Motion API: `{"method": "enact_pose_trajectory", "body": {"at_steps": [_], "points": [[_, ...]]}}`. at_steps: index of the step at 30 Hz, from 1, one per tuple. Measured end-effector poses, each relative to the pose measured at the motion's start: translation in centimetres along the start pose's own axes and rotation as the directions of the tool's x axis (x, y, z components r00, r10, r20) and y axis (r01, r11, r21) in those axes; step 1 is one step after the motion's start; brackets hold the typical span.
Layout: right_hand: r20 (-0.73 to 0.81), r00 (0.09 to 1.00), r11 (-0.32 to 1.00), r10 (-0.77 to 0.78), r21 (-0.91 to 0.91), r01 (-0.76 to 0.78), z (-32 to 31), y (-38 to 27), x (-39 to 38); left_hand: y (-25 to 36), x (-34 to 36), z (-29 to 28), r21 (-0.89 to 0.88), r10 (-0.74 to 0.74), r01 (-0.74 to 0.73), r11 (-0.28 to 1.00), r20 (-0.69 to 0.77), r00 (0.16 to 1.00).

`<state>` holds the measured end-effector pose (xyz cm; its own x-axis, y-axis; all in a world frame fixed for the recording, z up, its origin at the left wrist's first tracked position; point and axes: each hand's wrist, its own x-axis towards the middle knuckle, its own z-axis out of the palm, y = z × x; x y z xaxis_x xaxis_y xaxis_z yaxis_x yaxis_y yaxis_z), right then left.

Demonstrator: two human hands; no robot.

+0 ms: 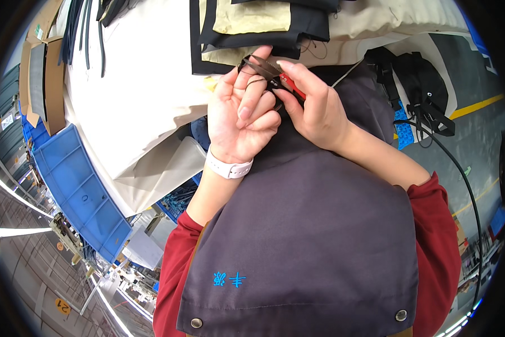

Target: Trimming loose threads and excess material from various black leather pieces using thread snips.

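Palm up, my left hand (244, 112) has its fingers curled, with a narrow dark brown strip (262, 67) looped about the index finger. A thin dark loop also crosses one finger. My right hand (318, 106) pinches a small red-and-black tool (290, 86) between thumb and fingers, close against the strip. The tool's working end is hidden among the fingers and the strip, so I cannot tell its exact kind. Both hands are close together above the near edge of the table, just short of a stack of black fabric pieces (266, 40) with pale yellow patches.
White cloth (129, 67) covers the table. On the left are a cardboard box (55, 84) and a blue plastic crate (81, 188). Dark straps (102, 48) hang at the far left. A black bag-like item (426, 84) lies to the right, near a black cable (468, 188).
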<state>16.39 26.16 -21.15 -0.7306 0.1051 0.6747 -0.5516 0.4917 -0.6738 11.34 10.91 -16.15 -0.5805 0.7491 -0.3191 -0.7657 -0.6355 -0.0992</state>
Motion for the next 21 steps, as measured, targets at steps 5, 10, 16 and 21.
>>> {"method": "enact_pose_trajectory", "body": {"at_steps": [5,10,16,21], "points": [[0.166,0.963,0.976,0.215,-0.060,-0.207,-2.8,-1.7,2.4,0.2,0.0,-0.1,0.021,-0.010,0.009,1.000,0.011,1.000],[0.103,0.955,0.960,0.278,-0.031,-0.277,-4.6,-2.6,5.8,0.2,0.1,-0.2,0.008,-0.018,0.018,1.000,0.019,1.000],[0.209,0.944,0.967,0.254,-0.040,-0.251,-5.1,-2.6,7.2,0.3,0.2,-0.6,0.014,-0.039,0.038,0.999,0.038,0.999],[0.253,0.924,0.958,0.286,-0.066,-0.278,-5.2,-2.8,7.8,0.3,0.2,-0.5,0.054,-0.049,0.047,0.997,0.040,0.998]]}}
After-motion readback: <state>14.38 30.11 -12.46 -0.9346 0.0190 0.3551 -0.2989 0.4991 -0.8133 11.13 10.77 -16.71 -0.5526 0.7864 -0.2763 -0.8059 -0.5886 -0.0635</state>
